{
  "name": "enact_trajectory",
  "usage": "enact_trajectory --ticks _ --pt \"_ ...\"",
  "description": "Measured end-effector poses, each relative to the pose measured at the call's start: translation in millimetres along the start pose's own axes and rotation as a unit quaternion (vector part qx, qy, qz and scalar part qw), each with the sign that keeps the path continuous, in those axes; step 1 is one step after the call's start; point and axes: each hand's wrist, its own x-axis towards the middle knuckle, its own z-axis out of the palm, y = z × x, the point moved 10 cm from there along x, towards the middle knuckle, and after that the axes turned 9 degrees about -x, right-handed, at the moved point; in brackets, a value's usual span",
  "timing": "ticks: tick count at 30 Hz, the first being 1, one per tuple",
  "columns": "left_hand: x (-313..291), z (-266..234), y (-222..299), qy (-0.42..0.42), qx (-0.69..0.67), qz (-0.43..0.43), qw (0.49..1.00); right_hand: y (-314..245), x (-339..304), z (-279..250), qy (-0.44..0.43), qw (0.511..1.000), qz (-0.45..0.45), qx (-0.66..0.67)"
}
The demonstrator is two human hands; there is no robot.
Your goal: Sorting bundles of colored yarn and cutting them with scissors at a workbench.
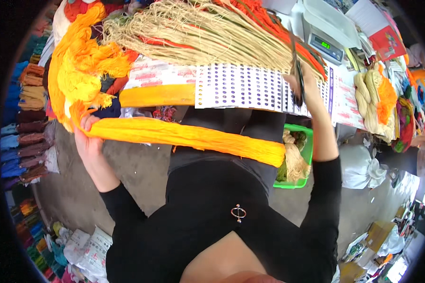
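My left hand (89, 131) is closed around one end of a long hank of orange-yellow yarn (189, 137). The hank stretches across in front of my lap, its other end hanging free near the green basket. Held in my right hand (310, 88) is a pair of dark scissors (299, 78), upright over the right part of the table. Beneath them lies a white card with rows of coloured dots (241, 87). A loose pile of orange and yellow yarn (80, 56) sits beside my left hand. Beige yarn strands (174, 35) spread along the table's far side.
A digital scale (323, 47) with a clear tray stands at the back right. Small yarn hanks (367, 96) lie on the right. Below the table edge is a green basket (290, 185) holding yarn. Yarn stacks (30, 122) line the left; a white sack (359, 165) sits right.
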Motion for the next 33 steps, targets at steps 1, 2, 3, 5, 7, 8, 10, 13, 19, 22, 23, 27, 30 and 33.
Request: enact_trajectory --ticks 1,2,3,5,7,8,10,13,19,22,23,27,30,33 --pt "3 1 -3 0.001 0.005 -0.005 1.000 21 33 -19 0.076 0.995 -0.016 -0.067" --pt "3 -5 3 0.025 -0.003 0.014 1.000 45 72 -20 0.048 0.998 -0.003 -0.028" --pt "1 -13 10 0.027 -0.002 0.027 0.999 25 87 -26 0.030 0.995 0.062 -0.069" --pt "0 -13 9 0.037 -0.003 0.056 0.998 54 147 -39 0.074 0.979 0.064 -0.177" --pt "-1 -12 9 0.021 -0.001 0.050 0.999 82 206 -36 0.061 0.970 0.088 -0.220" --pt "-5 -16 8 0.052 -0.014 0.054 0.997 84 222 -33 0.076 0.967 0.095 -0.223" --pt "-10 -19 13 0.039 0.029 0.078 0.996 98 251 -33 0.155 0.951 0.104 -0.245" --pt "-17 -22 17 0.019 0.057 0.064 0.996 109 271 -22 0.161 0.951 0.124 -0.232" --pt "4 -9 9 0.033 0.057 0.051 0.997 97 266 -34 0.185 0.927 0.062 -0.320" --pt "-5 14 14 0.025 0.070 0.088 0.993 -13 191 -15 0.136 0.959 -0.189 -0.163" --pt "-5 21 12 0.036 0.068 0.103 0.992 -53 137 -8 0.079 0.968 -0.235 -0.031" --pt "-1 44 12 0.027 0.064 0.121 0.990 -61 -71 78 -0.250 0.928 -0.274 -0.031" --pt "-10 65 20 0.017 0.078 0.121 0.989 -16 -160 126 -0.209 0.922 -0.294 -0.143" --pt "-11 61 72 0.023 0.102 0.171 0.980 48 -183 146 -0.173 0.940 -0.216 -0.199"
